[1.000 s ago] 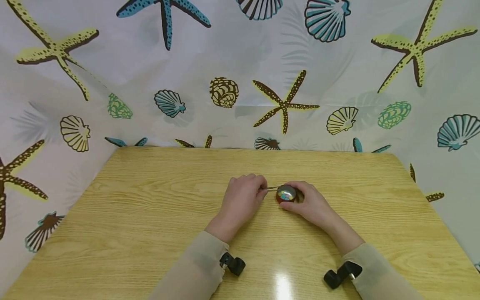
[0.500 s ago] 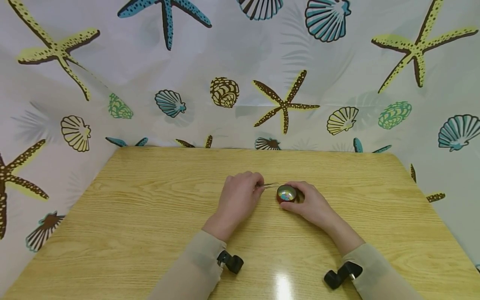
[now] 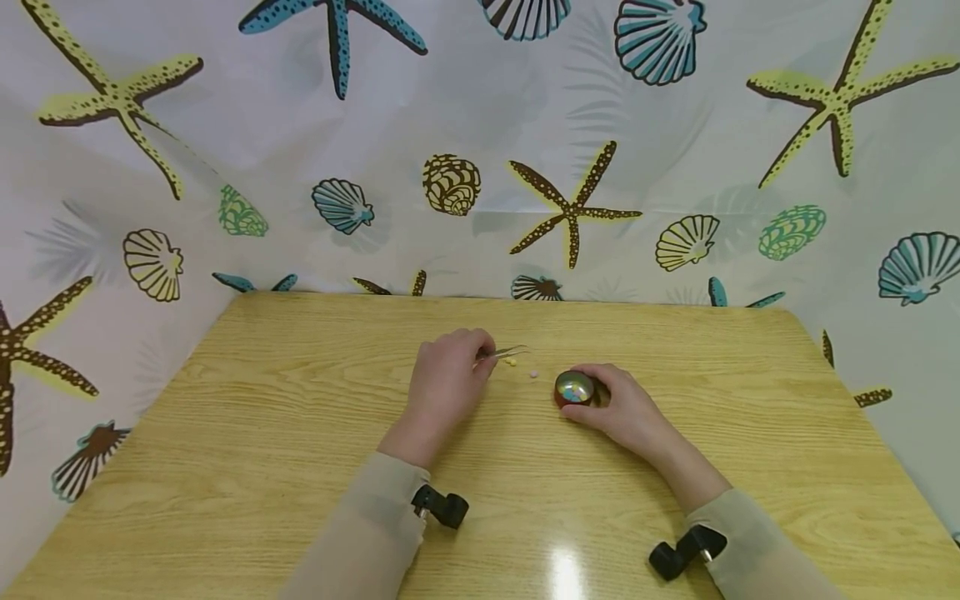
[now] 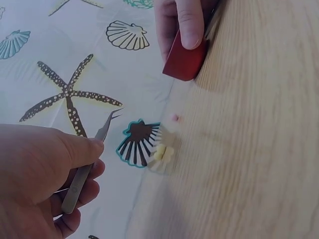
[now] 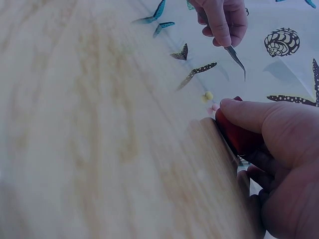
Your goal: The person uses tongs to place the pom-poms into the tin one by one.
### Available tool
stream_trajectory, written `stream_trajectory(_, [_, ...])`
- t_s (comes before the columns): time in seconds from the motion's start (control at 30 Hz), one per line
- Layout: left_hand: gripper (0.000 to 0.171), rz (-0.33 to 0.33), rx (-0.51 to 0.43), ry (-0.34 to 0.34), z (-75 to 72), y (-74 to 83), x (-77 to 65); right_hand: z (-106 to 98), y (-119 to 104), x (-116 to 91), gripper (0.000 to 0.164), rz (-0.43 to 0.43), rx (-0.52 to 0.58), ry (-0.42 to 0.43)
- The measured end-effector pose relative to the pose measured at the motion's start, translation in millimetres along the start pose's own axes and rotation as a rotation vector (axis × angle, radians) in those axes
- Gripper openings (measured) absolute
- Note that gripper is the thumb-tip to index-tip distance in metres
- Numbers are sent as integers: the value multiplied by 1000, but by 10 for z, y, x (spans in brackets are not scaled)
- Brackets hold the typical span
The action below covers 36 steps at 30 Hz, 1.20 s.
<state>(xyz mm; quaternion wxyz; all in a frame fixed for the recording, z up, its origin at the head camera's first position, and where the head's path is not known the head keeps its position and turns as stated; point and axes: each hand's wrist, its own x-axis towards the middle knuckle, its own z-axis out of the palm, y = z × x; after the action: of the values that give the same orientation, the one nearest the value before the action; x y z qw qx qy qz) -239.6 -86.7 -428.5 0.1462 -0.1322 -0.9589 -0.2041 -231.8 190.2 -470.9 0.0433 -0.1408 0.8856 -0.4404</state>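
Between thumb and fingers my left hand (image 3: 450, 375) pinches thin metal tweezers (image 4: 79, 184). Their bent tips stand slightly apart with nothing between them, above the table and left of the bowl in the head view. My right hand (image 3: 626, 408) curls round a small bowl (image 3: 573, 380), red outside and shiny metal inside, which stands upright on the table. Several small blue, yellow and pink pieces (image 3: 574, 395) lie in it. On the table, a small pink bead (image 3: 533, 374) lies left of the bowl, and small yellow beads (image 3: 511, 362) lie farther left, beneath the tweezers in the head view.
The wooden table (image 3: 300, 417) ends at the back against a white cloth (image 3: 390, 125) printed with shells and starfish, which also hangs at both sides. A black device is strapped to each beige sleeve (image 3: 375, 508).
My left hand has moved left and away from the bowl with the tweezers, whose tips were over the bowl a second ago. Pink and yellow beads now show on the table. My right hand stays put.
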Motion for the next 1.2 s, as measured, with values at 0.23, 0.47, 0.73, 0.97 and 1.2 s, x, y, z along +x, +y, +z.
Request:
stream_trajectory(0.23, [7, -26, -12, -1, 37, -128, 26, -2, 4, 0, 61, -2, -5, 1])
stream_trajectory(0.47, [7, -45, 3, -5, 76, -236, 22, 3, 23, 1, 63, -11, 9, -2])
stream_trajectory(0.73, [9, -55, 26, -22, 138, -274, 49, -3, 36, 0, 64, -10, 3, -2])
stream_trajectory(0.97, [9, -53, 48, -35, 156, -257, 61, -6, 31, 3, 63, -12, 6, -5])
stream_trajectory(1.2, [9, -48, 68, -33, 177, -250, 62, -8, 24, 4, 64, -9, -5, -2])
